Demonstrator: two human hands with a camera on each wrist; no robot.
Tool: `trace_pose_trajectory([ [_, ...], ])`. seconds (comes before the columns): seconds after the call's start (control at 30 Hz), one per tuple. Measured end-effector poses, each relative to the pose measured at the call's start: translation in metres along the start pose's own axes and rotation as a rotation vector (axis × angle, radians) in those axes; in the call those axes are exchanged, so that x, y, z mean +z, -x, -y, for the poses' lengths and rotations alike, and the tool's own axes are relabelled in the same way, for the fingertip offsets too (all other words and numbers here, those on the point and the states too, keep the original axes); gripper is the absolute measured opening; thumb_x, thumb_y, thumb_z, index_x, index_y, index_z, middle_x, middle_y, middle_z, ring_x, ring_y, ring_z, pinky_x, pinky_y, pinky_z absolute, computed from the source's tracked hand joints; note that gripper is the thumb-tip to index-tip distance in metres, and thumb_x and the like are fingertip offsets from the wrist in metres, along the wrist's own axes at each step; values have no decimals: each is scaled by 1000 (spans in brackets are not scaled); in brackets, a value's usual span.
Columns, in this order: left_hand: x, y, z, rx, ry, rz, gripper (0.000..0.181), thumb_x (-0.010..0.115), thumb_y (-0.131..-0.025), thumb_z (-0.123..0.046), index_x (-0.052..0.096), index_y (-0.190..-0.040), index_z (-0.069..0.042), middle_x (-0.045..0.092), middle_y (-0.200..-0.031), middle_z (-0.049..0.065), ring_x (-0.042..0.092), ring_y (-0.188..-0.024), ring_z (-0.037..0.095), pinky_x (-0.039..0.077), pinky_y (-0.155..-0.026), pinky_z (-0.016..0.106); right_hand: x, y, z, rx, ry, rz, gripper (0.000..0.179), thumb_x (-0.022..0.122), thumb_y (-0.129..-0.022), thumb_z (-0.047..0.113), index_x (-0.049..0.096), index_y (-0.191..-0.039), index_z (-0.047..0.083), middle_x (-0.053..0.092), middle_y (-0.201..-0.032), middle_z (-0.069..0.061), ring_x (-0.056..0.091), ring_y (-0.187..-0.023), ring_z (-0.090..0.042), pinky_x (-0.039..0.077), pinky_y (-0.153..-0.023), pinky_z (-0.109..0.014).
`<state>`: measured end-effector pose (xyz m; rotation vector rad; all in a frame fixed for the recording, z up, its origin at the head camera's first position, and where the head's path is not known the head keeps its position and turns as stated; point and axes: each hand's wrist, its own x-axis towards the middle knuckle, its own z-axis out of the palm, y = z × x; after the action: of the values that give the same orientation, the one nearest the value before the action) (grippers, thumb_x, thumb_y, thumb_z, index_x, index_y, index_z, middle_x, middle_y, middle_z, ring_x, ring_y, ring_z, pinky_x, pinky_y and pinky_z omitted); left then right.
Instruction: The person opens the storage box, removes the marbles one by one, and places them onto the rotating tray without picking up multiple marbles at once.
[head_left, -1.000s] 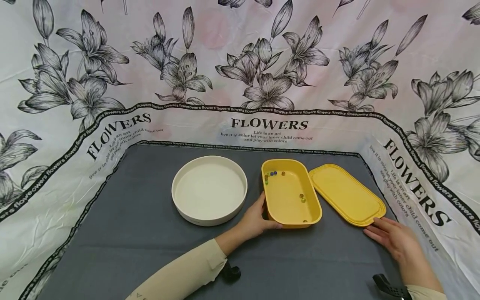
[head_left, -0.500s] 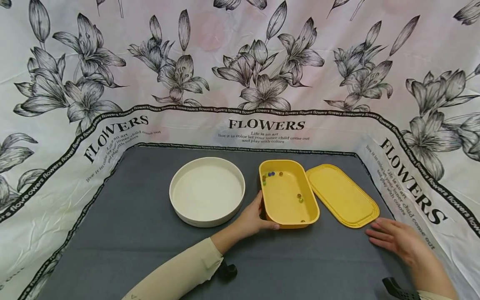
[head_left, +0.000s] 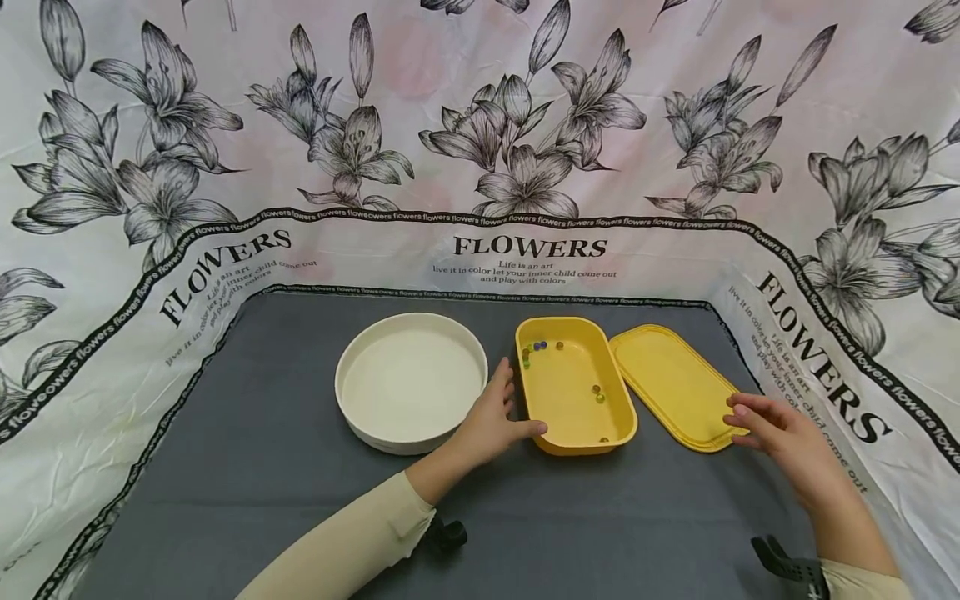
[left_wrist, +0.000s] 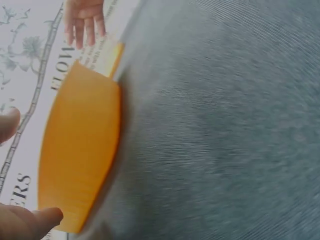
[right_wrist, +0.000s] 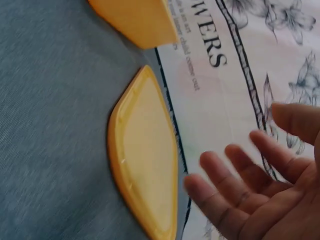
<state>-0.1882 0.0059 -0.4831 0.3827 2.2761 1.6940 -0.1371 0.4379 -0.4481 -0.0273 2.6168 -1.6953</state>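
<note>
A yellow rectangular container (head_left: pixel 577 400) stands on the grey cloth, with several small marbles (head_left: pixel 540 345) scattered over its bottom. Between it and a round cream dish (head_left: pixel 412 379) is my left hand (head_left: pixel 487 425), thumb and fingers spread apart at the container's near left side. The left wrist view has the container's orange-yellow wall (left_wrist: pixel 82 145) with a thumb tip overlapping its lower end. Right of the container lies a flat yellow lid (head_left: pixel 678 383). My right hand (head_left: pixel 780 437) hovers by the lid's near right corner, its fingers loosely bent and holding nothing, as the right wrist view confirms.
A white cloth border (head_left: pixel 532 258) printed with flowers and lettering surrounds the grey cloth (head_left: pixel 247 467). The round dish sits left of the container, and the lid's edge meets the container's right side. Black straps (head_left: pixel 791 571) circle the wrists.
My left hand has come off the container's side, its fingers opening to the left. My right hand drew back from the lid's corner, then rose and shifted left over it.
</note>
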Motion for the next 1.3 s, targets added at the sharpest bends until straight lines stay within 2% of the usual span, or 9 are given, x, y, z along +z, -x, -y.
trace_pose_trajectory([
  [0.1, -7, 3, -10, 1, 0, -20, 121, 88, -83, -34, 2, -167, -21, 22, -170, 9, 39, -149, 32, 43, -116, 47, 7, -4, 13, -58, 71, -38, 27, 56, -108, 22, 61, -132, 10, 64, -115, 24, 67, -98, 6, 60, -78, -16],
  [0.33, -21, 14, -23, 29, 3, -33, 118, 87, -85, -29, 2, -167, -25, 24, -170, 6, 37, -151, 28, 41, -119, 45, 23, -15, 46, -61, 272, -63, 42, 60, -105, 38, 60, -140, 15, 63, -113, 27, 62, -97, 7, 53, -75, -11],
  [0.5, -28, 16, -30, 73, -7, -39, 115, 86, -86, -29, 5, -167, -26, 21, -171, 0, 33, -153, 22, 39, -121, 43, 33, -25, 66, -133, 318, -80, 40, 59, -105, 38, 63, -137, 14, 64, -117, 21, 60, -99, 8, 52, -77, -10],
  [0.57, -32, 18, -33, 99, -19, -47, 114, 86, -86, -29, 6, -167, -27, 21, -170, -2, 33, -153, 21, 38, -121, 42, 36, -30, 72, -157, 330, -80, 40, 59, -105, 38, 63, -136, 13, 66, -119, 14, 60, -99, 9, 52, -78, -10],
  [0.87, -52, 36, -39, 179, -82, -89, 106, 84, -88, -30, 13, -167, -20, 23, -170, 4, 32, -153, 24, 37, -123, 42, 47, -45, 101, -180, 387, -70, 43, 62, -103, 43, 62, -137, 16, 65, -122, 2, 60, -97, 10, 52, -79, -11],
  [0.93, -59, 40, -40, 199, -93, -108, 104, 84, -89, -29, 15, -166, -19, 22, -170, 5, 32, -154, 25, 37, -122, 42, 52, -49, 107, -222, 385, -69, 40, 64, -103, 39, 64, -135, 17, 65, -123, -1, 61, -97, 8, 53, -78, -11],
  [1.0, -66, 44, -39, 217, -105, -134, 103, 84, -89, -30, 17, -166, -19, 22, -170, 4, 32, -154, 23, 37, -122, 40, 58, -54, 111, -301, 403, -71, 35, 66, -102, 32, 65, -133, 15, 64, -122, -5, 60, -97, 5, 53, -77, -11],
  [1.17, -87, 57, -36, 234, -105, -188, 100, 83, -89, -31, 20, -165, -18, 24, -169, 4, 32, -153, 21, 36, -123, 39, 72, -71, 116, -436, 459, -70, 27, 71, -99, 22, 70, -125, 15, 64, -120, -5, 58, -104, -7, 47, -84, -7],
  [1.3, -109, 67, -32, 261, -119, -200, 100, 84, -88, -34, 22, -165, -23, 26, -168, 2, 31, -154, 22, 36, -123, 42, 79, -85, 120, -489, 506, -19, 28, 74, -97, 22, 71, -124, 17, 64, -119, -3, 57, -108, -19, 47, -89, -17],
])
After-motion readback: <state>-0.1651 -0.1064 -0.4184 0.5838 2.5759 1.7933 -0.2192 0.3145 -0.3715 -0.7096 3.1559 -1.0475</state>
